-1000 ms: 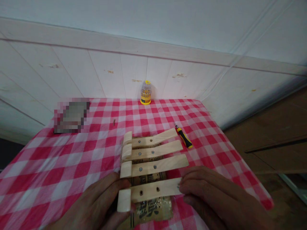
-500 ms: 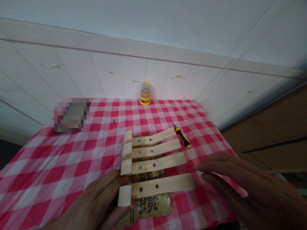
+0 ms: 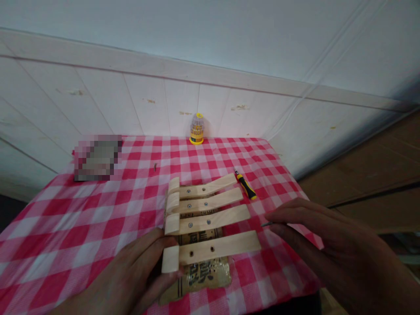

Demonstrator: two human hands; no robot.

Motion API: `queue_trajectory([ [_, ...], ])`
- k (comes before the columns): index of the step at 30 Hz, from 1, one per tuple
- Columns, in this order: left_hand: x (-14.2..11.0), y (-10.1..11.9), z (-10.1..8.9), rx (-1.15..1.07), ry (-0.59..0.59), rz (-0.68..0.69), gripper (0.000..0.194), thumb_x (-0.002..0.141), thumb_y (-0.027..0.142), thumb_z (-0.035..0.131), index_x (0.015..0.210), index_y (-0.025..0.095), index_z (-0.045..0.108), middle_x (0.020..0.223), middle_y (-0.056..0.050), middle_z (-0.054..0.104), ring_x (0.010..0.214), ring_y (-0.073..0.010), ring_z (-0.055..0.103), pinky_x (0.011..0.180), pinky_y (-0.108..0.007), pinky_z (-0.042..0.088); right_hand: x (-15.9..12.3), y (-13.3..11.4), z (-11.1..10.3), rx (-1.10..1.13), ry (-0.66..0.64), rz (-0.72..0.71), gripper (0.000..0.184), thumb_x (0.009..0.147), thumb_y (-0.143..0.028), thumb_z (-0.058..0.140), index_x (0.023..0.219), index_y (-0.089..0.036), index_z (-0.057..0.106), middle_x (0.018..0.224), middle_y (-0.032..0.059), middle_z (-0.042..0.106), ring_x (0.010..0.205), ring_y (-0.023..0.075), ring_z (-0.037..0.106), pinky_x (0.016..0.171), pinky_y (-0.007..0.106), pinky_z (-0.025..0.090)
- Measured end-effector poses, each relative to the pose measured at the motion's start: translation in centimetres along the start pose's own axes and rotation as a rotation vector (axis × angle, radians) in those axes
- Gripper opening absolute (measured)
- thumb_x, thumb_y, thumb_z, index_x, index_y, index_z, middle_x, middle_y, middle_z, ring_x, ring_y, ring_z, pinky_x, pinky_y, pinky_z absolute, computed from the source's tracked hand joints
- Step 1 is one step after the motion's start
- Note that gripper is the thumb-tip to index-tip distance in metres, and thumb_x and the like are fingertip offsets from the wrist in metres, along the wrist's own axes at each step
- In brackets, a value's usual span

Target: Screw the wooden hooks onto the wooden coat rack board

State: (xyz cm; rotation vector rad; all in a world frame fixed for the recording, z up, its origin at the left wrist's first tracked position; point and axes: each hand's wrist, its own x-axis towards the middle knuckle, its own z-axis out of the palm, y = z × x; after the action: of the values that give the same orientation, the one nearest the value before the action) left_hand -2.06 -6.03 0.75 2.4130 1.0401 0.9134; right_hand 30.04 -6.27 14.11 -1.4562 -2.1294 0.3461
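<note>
Several pale wooden strips with raised block ends lie side by side across a worn brown cardboard piece (image 3: 213, 275) with dark printed characters. My left hand (image 3: 141, 267) is closed around the block end of the nearest wooden strip (image 3: 226, 246), thumb in front and fingers behind. Two dark holes show in that strip. Screw heads sit in the other strips, such as the third wooden strip (image 3: 226, 218). To the right, my right hand (image 3: 315, 240) pinches a small screw (image 3: 266, 224), its thin grey tip pointing left, apart from the strip's end.
A yellow and black screwdriver (image 3: 246, 187) lies right of the strips. By the wall stands a clear and yellow bit holder (image 3: 197, 130). A small brown piece (image 3: 155, 167) and a blurred-out flat object (image 3: 99, 158) lie on the red checked tablecloth (image 3: 98, 210).
The view has shifted slightly, so the strips and screwdriver appear a little further left and up. My left hand keeps its grip on the nearest strip; the right still pinches the screw.
</note>
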Motion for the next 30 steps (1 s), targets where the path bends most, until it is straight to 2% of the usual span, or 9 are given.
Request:
queue_trajectory([
  [3,0.1,0.2,-0.1,-0.012,-0.018,-0.018,0.033,0.1,0.053,0.059,0.128,0.034,0.062,0.108,-0.001,0.079,0.094,-0.0199,0.08,0.08,-0.021,0.068,-0.9,0.1,0.5,0.052,-0.087,0.115,0.019,0.097,-0.032,0.061,0.092,-0.028,0.079,0.087,0.0028,0.083,0.072,0.0192,0.078,0.063,0.025,0.064],
  [6,0.2,0.3,-0.1,-0.026,-0.01,-0.021,0.033,0.1,0.052,0.06,0.128,0.035,0.062,0.108,-0.001,0.079,0.094,-0.0203,0.08,0.08,-0.022,0.068,-1.5,0.1,0.9,0.091,-0.112,0.219,0.017,0.095,-0.034,0.065,0.101,-0.03,0.08,0.093,0.0022,0.084,0.076,0.0198,0.079,0.062,0.023,0.064],
  [12,0.6,0.3,-0.1,-0.045,-0.008,-0.011,0.031,0.098,0.047,0.063,0.125,0.033,0.063,0.106,-0.002,0.08,0.091,-0.0204,0.081,0.077,-0.021,0.067,-0.9,-0.7,0.7,0.198,-0.151,0.242,0.02,0.094,-0.031,0.062,0.087,-0.028,0.081,0.076,-0.0004,0.082,0.061,0.0158,0.076,0.056,0.018,0.063],
  [19,0.7,0.3,-0.4,-0.015,-0.031,0.009,0.031,0.101,0.048,0.059,0.128,0.033,0.059,0.109,-0.002,0.079,0.095,-0.0207,0.08,0.079,-0.023,0.068,-1.3,-0.7,0.8,0.159,-0.164,0.201,0.02,0.095,-0.028,0.061,0.091,-0.028,0.08,0.081,0.0002,0.083,0.066,0.017,0.078,0.058,0.02,0.064],
  [24,0.5,0.3,-0.3,-0.011,-0.041,-0.026,0.032,0.099,0.045,0.061,0.129,0.034,0.06,0.11,-0.002,0.079,0.095,-0.0218,0.08,0.081,-0.025,0.068,-1.1,-0.5,0.7,0.132,-0.147,0.172,0.019,0.097,-0.027,0.061,0.093,-0.029,0.079,0.082,-0.0009,0.083,0.067,0.0162,0.078,0.058,0.019,0.064],
  [26,0.6,0.4,-0.3,-0.02,-0.042,-0.03,0.031,0.1,0.046,0.06,0.129,0.034,0.06,0.109,-0.002,0.079,0.095,-0.0223,0.08,0.081,-0.026,0.068,-0.9,-0.7,0.6,0.108,-0.117,0.128,0.018,0.096,-0.025,0.06,0.092,-0.028,0.078,0.081,-0.0014,0.082,0.065,0.0153,0.077,0.058,0.019,0.063],
  [30,1.0,0.6,-0.4,-0.024,-0.014,0.016,0.029,0.102,0.047,0.057,0.127,0.034,0.06,0.11,-0.001,0.079,0.095,-0.0205,0.08,0.08,-0.023,0.068,-0.4,-1.9,1.0,0.083,-0.101,-0.061,0.021,0.097,-0.016,0.057,0.09,-0.025,0.074,0.083,0.0015,0.079,0.07,0.0148,0.075,0.063,0.021,0.062],
])
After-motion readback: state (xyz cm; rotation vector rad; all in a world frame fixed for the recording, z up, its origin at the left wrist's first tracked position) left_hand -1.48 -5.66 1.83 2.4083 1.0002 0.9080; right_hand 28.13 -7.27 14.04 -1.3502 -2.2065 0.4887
